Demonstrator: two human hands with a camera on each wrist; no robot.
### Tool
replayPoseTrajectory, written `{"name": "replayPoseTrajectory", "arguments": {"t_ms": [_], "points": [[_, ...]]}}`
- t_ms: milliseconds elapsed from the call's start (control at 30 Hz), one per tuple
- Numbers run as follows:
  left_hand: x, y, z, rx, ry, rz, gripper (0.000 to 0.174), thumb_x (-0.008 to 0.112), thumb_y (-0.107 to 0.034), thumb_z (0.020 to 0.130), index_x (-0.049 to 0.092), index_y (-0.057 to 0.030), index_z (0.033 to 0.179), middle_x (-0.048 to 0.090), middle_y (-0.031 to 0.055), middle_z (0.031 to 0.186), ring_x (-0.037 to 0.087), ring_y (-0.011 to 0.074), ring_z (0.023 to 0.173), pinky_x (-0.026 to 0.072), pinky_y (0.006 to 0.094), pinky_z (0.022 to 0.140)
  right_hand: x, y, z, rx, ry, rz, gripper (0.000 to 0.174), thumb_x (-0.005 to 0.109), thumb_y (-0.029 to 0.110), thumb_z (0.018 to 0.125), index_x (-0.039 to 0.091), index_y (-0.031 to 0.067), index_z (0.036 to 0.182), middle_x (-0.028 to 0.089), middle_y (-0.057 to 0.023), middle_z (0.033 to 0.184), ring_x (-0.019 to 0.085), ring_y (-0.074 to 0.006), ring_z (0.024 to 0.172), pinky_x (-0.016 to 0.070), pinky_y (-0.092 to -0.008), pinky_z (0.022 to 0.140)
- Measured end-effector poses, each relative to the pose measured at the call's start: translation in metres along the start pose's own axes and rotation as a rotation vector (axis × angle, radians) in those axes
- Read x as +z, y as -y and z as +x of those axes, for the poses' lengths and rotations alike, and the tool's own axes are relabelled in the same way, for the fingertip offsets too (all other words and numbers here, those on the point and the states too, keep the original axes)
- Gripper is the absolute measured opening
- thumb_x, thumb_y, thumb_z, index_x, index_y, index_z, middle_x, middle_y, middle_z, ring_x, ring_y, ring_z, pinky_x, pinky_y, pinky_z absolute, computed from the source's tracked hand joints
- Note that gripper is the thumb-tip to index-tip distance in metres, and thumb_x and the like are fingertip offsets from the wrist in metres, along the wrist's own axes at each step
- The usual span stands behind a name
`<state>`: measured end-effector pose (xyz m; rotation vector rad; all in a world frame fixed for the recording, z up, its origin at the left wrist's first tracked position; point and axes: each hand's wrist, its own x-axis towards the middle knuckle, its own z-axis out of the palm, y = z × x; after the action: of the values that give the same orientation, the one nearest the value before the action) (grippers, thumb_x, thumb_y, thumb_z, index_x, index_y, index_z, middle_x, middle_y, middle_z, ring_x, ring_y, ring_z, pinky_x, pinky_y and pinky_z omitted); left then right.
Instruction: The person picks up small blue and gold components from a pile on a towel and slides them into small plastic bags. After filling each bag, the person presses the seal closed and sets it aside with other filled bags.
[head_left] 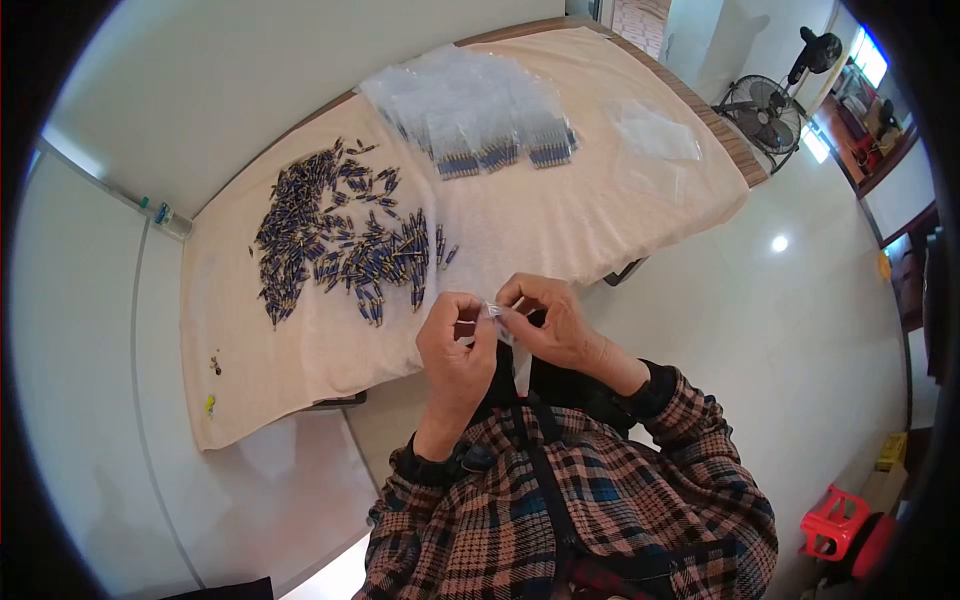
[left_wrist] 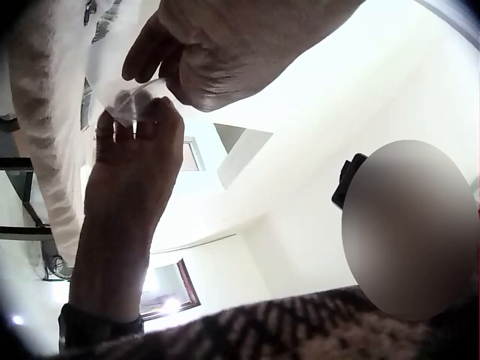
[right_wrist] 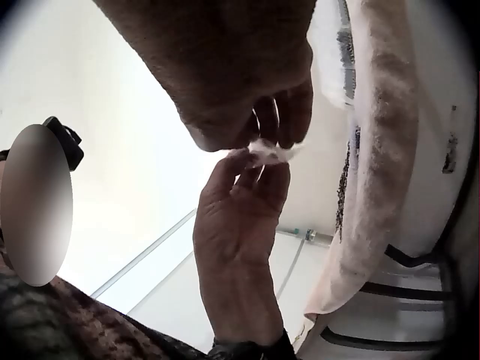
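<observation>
A clear plastic bag (head_left: pixel 492 311) is pinched between both hands over the lap, just off the table's front edge. My left hand (head_left: pixel 459 350) holds its left side with thumb and fingers, and my right hand (head_left: pixel 556 325) pinches the other side. In the left wrist view the see-through bag (left_wrist: pixel 133 101) spans the fingertips of both hands. The right wrist view shows the crumpled plastic (right_wrist: pixel 268 153) between the fingertips. Whether the bag contains anything cannot be told.
Many small dark-blue and brass pieces (head_left: pixel 290 215) lie on the cloth-covered table (head_left: pixel 530 215) at the left. Filled clear bags (head_left: pixel 470 115) are stacked at the back, with flat plastic bags (head_left: pixel 655 135) at the right. A fan (head_left: pixel 765 115) and red stool (head_left: pixel 835 520) stand on the floor.
</observation>
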<state>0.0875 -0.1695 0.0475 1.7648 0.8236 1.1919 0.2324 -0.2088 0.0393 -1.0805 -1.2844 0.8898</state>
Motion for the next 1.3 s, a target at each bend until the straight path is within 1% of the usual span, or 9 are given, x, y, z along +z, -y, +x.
{"name": "replayPoseTrajectory", "arguments": {"t_ms": [100,400,500,633,767,967,1067,1200,1300], "points": [[0.0,0.003,0.001,0.124,-0.031,0.23,0.014,0.059,0.008,0.078,0.053,-0.0006,0.087,0.057,0.0105,0.083,0.058,0.0171,0.066,0.0464,0.0285,0.055,-0.001,-0.002,-0.006,-0.124,-0.266,-0.308,0.01,0.066,0.004,0.078,0.058,0.0029,0.083,0.058,-0.0077,0.075,0.061,-0.0172,0.062,0.0494,-0.0263,0.056],[0.018,0.003,-0.006,0.295,0.024,0.322,0.02,0.06,0.011,0.072,0.054,-0.0025,0.085,0.055,0.0124,0.087,0.059,0.0272,0.07,0.0482,0.0325,0.058,0.007,-0.004,-0.002,-0.107,-0.368,-0.478,0.013,0.068,0.005,0.078,0.056,0.0054,0.084,0.058,-0.0066,0.074,0.059,-0.0173,0.061,0.0479,-0.0272,0.055],[0.02,0.005,-0.013,0.327,0.075,0.335,0.019,0.061,0.012,0.072,0.053,-0.0017,0.082,0.054,0.0104,0.086,0.055,0.0211,0.064,0.0454,0.0288,0.053,0.001,-0.03,0.009,-0.171,-0.546,-0.387,0.016,0.068,0.005,0.078,0.055,0.0038,0.086,0.057,-0.0043,0.072,0.053,-0.0097,0.056,0.0416,-0.0223,0.049],[0.016,0.009,-0.013,0.336,0.035,0.376,0.019,0.061,0.013,0.071,0.053,-0.0011,0.08,0.053,0.0096,0.085,0.053,0.0175,0.061,0.0435,0.0265,0.05,0.0,-0.032,0.011,-0.167,-0.59,-0.379,0.016,0.069,0.006,0.08,0.055,0.0032,0.086,0.057,-0.0034,0.07,0.052,-0.0085,0.055,0.041,-0.0217,0.05],[0.013,0.008,-0.008,0.324,-0.05,0.399,0.019,0.06,0.014,0.07,0.053,-0.0008,0.08,0.052,0.0097,0.084,0.053,0.0168,0.061,0.0431,0.0257,0.05,0.001,-0.021,0.004,0.029,-0.439,-0.314,0.012,0.067,0.005,0.081,0.058,0.0037,0.089,0.06,-0.0062,0.069,0.058,-0.0173,0.056,0.0464,-0.0271,0.054],[0.005,0.005,-0.001,0.32,-0.076,0.389,0.022,0.06,0.013,0.068,0.054,-0.0022,0.083,0.05,0.0115,0.08,0.052,0.0221,0.059,0.0432,0.03,0.051,0.002,-0.032,-0.003,-0.004,-0.318,-0.226,0.008,0.066,0.005,0.082,0.06,0.0017,0.086,0.064,-0.0069,0.072,0.061,-0.0138,0.057,0.0466,-0.0254,0.053],[0.008,0.0,0.003,0.254,-0.005,0.207,0.016,0.058,0.009,0.075,0.056,-0.0004,0.088,0.053,0.0083,0.084,0.053,0.0134,0.064,0.0441,0.0237,0.054,-0.008,-0.044,0.004,-0.015,-0.292,-0.168,0.008,0.066,0.006,0.083,0.061,-0.0001,0.086,0.067,-0.0071,0.073,0.063,-0.0118,0.06,0.0468,-0.0243,0.052],[-0.004,0.031,0.014,0.091,-0.027,0.09,0.014,0.059,-0.004,0.085,0.056,0.0011,0.098,0.057,0.008,0.093,0.052,0.011,0.069,0.044,0.0224,0.056,-0.032,-0.058,0.02,0.117,-0.234,0.152,0.01,0.065,0.009,0.084,0.064,-0.001,0.085,0.068,-0.0063,0.074,0.064,-0.01,0.064,0.0455,-0.0224,0.05],[-0.001,0.054,0.023,0.052,-0.076,0.124,0.014,0.059,-0.009,0.089,0.057,0.0026,0.096,0.059,0.0074,0.087,0.052,0.0088,0.064,0.0415,0.0218,0.053,-0.047,-0.036,0.024,0.314,-0.198,0.288,0.016,0.063,0.012,0.087,0.068,-0.0023,0.092,0.07,-0.0067,0.084,0.063,-0.0086,0.066,0.0475,-0.0205,0.054]]}}
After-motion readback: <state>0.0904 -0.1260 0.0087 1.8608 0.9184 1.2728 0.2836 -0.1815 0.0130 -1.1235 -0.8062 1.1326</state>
